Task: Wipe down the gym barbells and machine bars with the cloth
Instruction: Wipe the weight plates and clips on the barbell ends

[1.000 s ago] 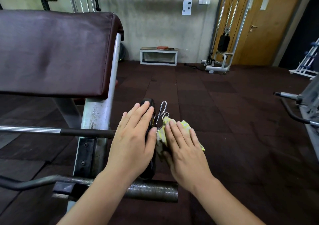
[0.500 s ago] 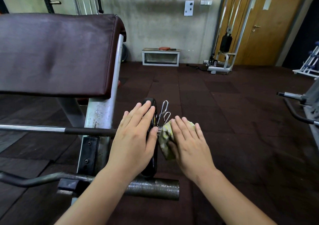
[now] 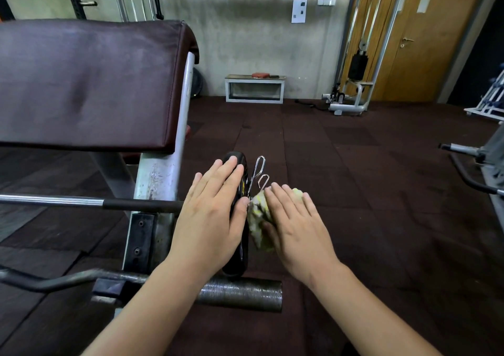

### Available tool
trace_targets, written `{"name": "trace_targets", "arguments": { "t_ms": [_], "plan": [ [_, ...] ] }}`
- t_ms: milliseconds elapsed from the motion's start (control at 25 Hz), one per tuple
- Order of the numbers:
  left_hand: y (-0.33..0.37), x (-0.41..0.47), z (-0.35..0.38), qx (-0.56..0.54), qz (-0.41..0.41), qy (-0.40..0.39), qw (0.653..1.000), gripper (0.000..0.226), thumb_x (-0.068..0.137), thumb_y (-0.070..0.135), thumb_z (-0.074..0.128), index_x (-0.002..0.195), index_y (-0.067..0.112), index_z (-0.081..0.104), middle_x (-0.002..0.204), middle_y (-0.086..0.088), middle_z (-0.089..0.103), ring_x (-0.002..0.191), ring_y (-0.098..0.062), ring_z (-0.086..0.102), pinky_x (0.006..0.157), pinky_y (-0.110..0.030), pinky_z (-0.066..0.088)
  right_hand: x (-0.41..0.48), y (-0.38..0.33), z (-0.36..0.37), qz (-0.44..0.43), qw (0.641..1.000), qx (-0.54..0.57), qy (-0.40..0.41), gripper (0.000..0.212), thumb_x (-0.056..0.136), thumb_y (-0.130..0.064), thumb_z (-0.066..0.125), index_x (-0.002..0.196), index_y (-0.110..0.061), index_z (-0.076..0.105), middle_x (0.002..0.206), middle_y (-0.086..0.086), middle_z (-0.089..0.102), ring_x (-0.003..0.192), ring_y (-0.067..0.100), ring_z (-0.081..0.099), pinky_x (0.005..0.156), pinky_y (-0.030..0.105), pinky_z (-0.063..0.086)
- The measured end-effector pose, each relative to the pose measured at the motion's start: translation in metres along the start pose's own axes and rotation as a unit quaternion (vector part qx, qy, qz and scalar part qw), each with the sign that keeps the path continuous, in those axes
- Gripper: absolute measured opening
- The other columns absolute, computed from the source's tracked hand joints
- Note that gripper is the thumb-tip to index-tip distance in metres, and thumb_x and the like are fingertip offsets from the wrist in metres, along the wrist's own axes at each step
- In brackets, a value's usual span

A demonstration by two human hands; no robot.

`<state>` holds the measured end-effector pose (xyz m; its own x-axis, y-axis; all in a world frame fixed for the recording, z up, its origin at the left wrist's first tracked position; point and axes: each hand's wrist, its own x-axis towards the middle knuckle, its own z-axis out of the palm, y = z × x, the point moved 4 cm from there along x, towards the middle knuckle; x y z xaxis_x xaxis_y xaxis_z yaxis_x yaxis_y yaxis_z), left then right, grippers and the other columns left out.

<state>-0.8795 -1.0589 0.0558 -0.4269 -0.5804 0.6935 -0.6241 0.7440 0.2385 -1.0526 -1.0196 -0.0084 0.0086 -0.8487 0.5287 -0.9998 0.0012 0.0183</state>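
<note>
Black weight plate stands on edge on the barbell, whose shaft runs off to the left of the plate. Left hand lies flat against the plate's left face, fingers straight, holding nothing. Just right of the plate, the yellow-white cloth is bunched over the bar end, below a spring collar. Right hand covers the cloth, fingers draped over it, thumb tucked beneath, gripping it. A padded rest sits above and left of the plate.

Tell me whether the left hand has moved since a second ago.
No. The left hand still lies flat on the weight plate, fingertips at its top edge as before.
</note>
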Motion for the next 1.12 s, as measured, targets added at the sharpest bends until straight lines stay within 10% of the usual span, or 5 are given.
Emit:
{"name": "trace_targets", "arguments": {
  "t_ms": [880, 1120],
  "plan": [
    [0.001, 0.0, -0.001, 0.003, 0.003, 0.004, 1.0, 0.054, 0.098, 0.034, 0.043, 0.149, 0.015, 0.043, 0.159, 0.005, 0.035, 0.15, -0.015, 0.027, 0.121, -0.047, 0.025, 0.049, 0.009, -0.007, 0.078, 0.99, -0.009, -0.116, 0.045, 0.106, -0.049, 0.021, 0.125, -0.025, 0.053, 0.119, -0.003, 0.064, 0.112, 0.023, 0.062, 0.124, 0.05, 0.01],
    [0.0, 0.0, 0.0, -0.002, -0.001, 0.002, 1.0, 0.054, 0.098, 0.031, 0.046, 0.149, 0.015, 0.042, 0.159, 0.006, 0.034, 0.15, -0.014, 0.025, 0.122, -0.047, 0.023, 0.021, -0.007, -0.003, 0.025, 0.999, -0.001, -0.021, 0.05, 0.103, -0.043, 0.038, 0.149, -0.023, 0.042, 0.142, -0.005, 0.054, 0.132, 0.02, 0.052, 0.12, 0.053, 0.026]
  ]
}}
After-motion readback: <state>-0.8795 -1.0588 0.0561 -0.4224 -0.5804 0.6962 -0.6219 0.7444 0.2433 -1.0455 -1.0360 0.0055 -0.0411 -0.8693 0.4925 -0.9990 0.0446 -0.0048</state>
